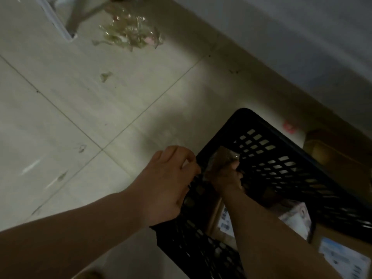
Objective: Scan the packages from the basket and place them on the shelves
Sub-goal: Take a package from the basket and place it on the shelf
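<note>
Two bare hands over a black lattice basket (281, 158), low and right in the scene. Reaches in with the right hand (225, 178) and grips a small packet (220, 158) in clear, brownish film, seen against the basket's far wall. Lays the left hand (167, 178) at the basket's left rim, fingers bent over the edge, thumb down along the outer wall; cannot tell whether gripping the rim or only resting on it.

Lower in the basket, on the near side: a cardboard box (218, 220) with a printed label, partly hidden by the right forearm, and to its right a white package (296, 216), blurred. At the near right corner, a second box (342, 256) with a blue-and-white label; cannot tell whether inside the basket or beside it.

Underneath, a grey tiled floor (80, 107). Far left on the tiles, crumpled clear wrap (130, 35) near a metal leg (75, 19). Right of the basket, a dim brown carton (332, 158) by a pale wall (302, 37).
</note>
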Tool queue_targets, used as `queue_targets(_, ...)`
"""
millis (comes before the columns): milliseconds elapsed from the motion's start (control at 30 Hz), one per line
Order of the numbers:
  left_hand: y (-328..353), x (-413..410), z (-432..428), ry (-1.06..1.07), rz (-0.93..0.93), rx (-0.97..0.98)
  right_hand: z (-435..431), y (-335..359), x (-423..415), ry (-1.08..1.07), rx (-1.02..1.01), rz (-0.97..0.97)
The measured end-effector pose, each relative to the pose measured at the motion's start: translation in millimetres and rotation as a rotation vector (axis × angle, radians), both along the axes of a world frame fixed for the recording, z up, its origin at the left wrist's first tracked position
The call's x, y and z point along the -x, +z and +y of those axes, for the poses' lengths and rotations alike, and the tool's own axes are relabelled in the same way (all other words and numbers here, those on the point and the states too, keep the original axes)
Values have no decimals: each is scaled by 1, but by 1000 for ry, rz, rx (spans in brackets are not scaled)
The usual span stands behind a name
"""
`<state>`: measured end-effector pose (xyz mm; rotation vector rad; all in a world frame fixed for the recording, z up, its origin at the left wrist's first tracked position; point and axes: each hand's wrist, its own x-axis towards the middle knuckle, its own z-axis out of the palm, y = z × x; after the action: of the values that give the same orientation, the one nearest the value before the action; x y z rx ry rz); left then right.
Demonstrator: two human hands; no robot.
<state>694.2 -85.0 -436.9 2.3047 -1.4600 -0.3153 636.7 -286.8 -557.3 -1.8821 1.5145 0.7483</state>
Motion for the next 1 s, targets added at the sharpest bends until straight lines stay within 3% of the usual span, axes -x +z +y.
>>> queue_targets(200, 16, 8, 6, 1, 14, -44, -10, 27, 12, -135, 7, -183)
queue_targets(300, 42, 23, 11, 88, 87, -49, -9, 90, 37, -267, -92, -391)
queue_targets(400, 93, 38, 13, 145, 203, -163, -1, 178, 67, -582, -260, -607)
queue_targets(533, 183, 45, 5, 329, 586, -462, 9, 293, 108, -735, -466, -632)
queue_targets(633, 257, 49, -4, 572, 1026, -431, 14, 361, 131, -791, -562, -636)
queue_targets(733, 333, 57, -14, 711, 1284, -273, 19, 436, 137, -735, -651, -671)
queue_targets(900, 453, 62, -6, 853, 1506, -56, 16, 557, 135, -524, -752, -746)
queue_targets(1000, 510, 71, 1, 807, 1520, 11, 16, 623, 137, -311, -776, -788)
